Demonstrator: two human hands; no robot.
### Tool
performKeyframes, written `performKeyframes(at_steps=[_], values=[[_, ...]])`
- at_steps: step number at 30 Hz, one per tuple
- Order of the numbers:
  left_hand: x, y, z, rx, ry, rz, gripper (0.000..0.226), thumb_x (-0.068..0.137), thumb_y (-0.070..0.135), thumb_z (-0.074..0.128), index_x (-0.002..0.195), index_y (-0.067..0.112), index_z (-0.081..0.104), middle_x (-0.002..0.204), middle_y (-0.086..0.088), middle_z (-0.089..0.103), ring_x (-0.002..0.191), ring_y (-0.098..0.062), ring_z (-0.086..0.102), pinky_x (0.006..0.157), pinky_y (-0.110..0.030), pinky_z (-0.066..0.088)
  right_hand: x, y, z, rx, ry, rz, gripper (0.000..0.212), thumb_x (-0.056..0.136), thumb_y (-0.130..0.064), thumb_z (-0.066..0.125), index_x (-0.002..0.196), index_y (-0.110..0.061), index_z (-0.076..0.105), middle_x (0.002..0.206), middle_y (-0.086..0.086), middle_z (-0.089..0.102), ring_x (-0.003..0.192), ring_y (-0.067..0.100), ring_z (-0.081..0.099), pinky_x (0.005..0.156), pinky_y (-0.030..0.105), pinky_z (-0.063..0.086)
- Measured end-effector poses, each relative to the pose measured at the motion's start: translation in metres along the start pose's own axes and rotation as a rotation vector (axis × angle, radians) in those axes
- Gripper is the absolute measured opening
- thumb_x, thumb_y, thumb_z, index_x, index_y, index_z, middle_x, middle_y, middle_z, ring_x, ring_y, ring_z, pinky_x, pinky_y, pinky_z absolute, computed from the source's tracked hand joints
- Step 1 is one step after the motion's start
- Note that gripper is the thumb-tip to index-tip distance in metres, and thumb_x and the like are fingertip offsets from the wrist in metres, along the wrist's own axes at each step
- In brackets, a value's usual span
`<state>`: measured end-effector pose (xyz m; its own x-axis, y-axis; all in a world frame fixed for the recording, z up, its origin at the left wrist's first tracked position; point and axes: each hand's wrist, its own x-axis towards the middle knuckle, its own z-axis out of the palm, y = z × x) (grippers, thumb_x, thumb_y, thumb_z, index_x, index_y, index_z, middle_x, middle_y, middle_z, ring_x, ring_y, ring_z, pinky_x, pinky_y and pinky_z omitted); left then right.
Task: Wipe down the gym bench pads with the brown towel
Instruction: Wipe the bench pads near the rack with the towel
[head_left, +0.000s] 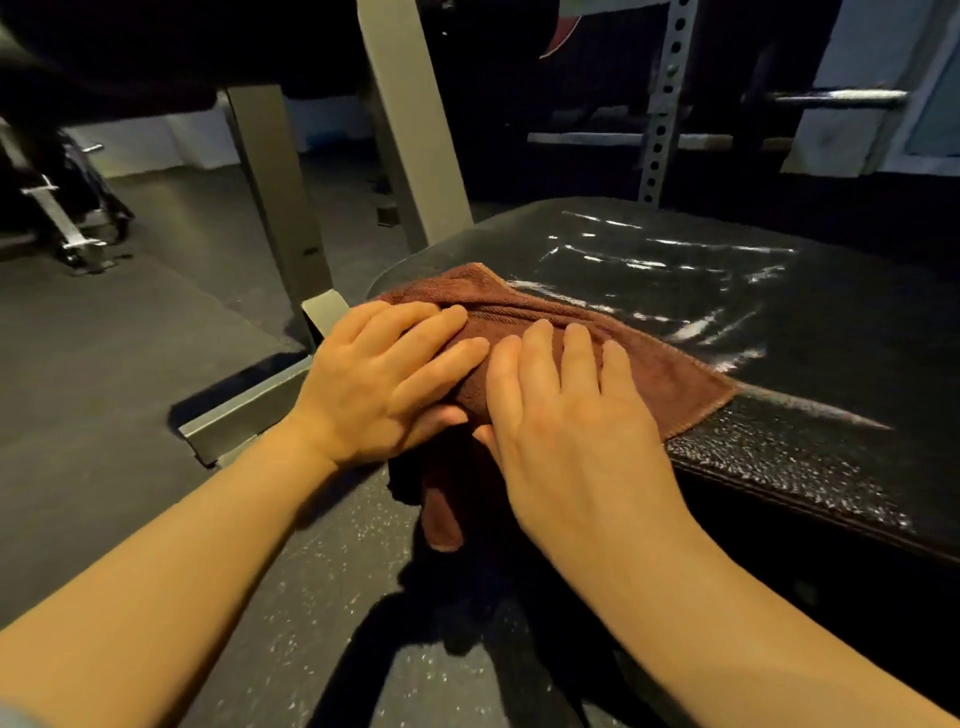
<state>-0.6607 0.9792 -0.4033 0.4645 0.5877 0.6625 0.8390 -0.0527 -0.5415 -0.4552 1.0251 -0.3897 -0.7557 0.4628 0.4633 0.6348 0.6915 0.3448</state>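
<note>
Head view shows both of my hands flat on the brown towel (524, 343) at the near left corner of the bench pad (779, 322). My left hand (384, 384) and right hand (566, 410) lie side by side, fingers straight and pressing down, with the thumbs tucked at the towel's near edge where part of it hangs off the pad toward the floor (130, 374). Unwiped pad, judging by the wet streaks, extends ahead and to the right of my fingertips, along the pad's long axis. My right hand is nearer that area, so the next stroke probably pushes forward and rightward.
</note>
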Motion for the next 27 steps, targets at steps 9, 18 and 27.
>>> performKeyframes(at_steps=[9, 18, 27], values=[[-0.023, -0.03, 0.028, -0.209, 0.127, -0.107, 0.055, 0.104, 0.051, 0.02, 0.127, 0.01, 0.048, 0.134, -0.014, 0.048, 0.119, -0.034, 0.051, 0.105, -0.043, 0.038, 0.035, -0.035, 0.005, 0.029, 0.029, -0.007, 0.062, 0.093, -0.041, 0.038, 0.135, 0.004, 0.049, 0.132, 0.031, 0.054, 0.117, 0.051, 0.055, 0.095, 0.057, 0.047], [-0.027, -0.008, 0.007, -0.248, -0.042, -0.304, 0.054, 0.105, 0.049, 0.023, 0.135, 0.008, 0.042, 0.142, -0.017, 0.047, 0.132, -0.034, 0.042, 0.12, -0.038, 0.024, 0.036, -0.025, -0.007, 0.117, -0.013, -0.139, 0.061, 0.107, -0.033, 0.022, 0.15, 0.005, 0.003, 0.157, 0.033, 0.011, 0.143, 0.052, 0.018, 0.115, 0.058, 0.021], [0.014, 0.061, -0.028, -0.155, -0.128, -0.22, 0.052, 0.105, 0.049, 0.03, 0.136, 0.01, 0.045, 0.137, -0.017, 0.058, 0.128, -0.037, 0.052, 0.107, -0.052, 0.039, -0.035, 0.026, 0.003, 0.332, 0.116, -0.125, 0.061, 0.084, -0.015, 0.023, 0.127, 0.009, 0.059, 0.127, 0.032, 0.059, 0.116, 0.045, 0.059, 0.097, 0.052, 0.051]])
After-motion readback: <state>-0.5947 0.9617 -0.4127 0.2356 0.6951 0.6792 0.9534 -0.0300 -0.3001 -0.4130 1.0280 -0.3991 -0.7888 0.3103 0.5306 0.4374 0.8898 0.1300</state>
